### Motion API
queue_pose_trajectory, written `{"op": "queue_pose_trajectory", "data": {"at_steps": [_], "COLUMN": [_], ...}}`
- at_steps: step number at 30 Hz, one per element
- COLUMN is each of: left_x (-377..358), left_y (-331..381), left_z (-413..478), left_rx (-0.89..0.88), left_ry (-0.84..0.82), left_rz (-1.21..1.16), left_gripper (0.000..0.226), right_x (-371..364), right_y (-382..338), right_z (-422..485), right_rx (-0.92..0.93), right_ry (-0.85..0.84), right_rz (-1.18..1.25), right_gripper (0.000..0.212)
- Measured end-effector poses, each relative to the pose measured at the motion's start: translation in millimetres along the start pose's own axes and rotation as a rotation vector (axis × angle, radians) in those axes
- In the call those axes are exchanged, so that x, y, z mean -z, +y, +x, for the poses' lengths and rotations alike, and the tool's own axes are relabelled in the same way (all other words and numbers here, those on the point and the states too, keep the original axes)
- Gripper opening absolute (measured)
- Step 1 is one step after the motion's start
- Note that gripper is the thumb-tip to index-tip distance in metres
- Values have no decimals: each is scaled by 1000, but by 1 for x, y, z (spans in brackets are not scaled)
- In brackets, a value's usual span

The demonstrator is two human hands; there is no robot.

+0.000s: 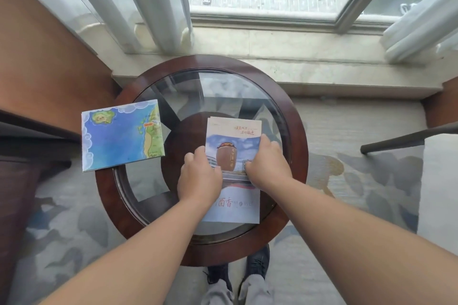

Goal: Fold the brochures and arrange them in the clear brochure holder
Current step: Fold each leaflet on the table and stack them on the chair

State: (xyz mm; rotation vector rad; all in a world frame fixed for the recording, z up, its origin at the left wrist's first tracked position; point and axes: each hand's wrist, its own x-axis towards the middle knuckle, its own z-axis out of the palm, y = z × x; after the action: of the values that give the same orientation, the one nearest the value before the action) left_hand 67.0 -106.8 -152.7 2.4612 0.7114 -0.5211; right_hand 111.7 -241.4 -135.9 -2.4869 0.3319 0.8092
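A folded brochure (233, 151) with a brown jar picture lies on the round glass-topped table (138, 220), on top of other paper whose edges show above it. My left hand (198, 176) presses on its left edge and my right hand (267, 163) presses on its right edge, fingers curled on the paper. A folded blue map brochure (121, 136) lies at the table's left side, overhanging the wooden rim. No clear brochure holder is in view.
A stone window sill (272, 67) and white curtains (153, 7) stand behind the table. Brown chairs (44, 77) flank it on the left and on the right (396, 141). My shoes (247, 267) show on the patterned carpet below the table.
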Motion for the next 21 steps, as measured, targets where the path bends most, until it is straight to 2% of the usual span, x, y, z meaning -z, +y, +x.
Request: {"op": "queue_pose_trajectory", "data": {"at_steps": [12, 15, 18, 21], "left_x": [-7, -7, -7, -12], "left_y": [1, 0, 0, 8], "left_z": [10, 10, 9, 8], "left_rx": [-31, -32, -61, -281], "left_ry": [24, 27, 87, 198], "left_rz": [-8, 7, 47, 109], "left_gripper": [43, 51, 62, 64], "right_x": [3, 4, 12, 20], "right_y": [4, 6, 11, 13], "right_z": [7, 7, 9, 20], "right_rx": [10, 39, 166, 361], "right_ry": [-25, -11, 48, 1], "right_rz": [-18, -78, -224, -439], "right_gripper": [55, 75, 97, 108]}}
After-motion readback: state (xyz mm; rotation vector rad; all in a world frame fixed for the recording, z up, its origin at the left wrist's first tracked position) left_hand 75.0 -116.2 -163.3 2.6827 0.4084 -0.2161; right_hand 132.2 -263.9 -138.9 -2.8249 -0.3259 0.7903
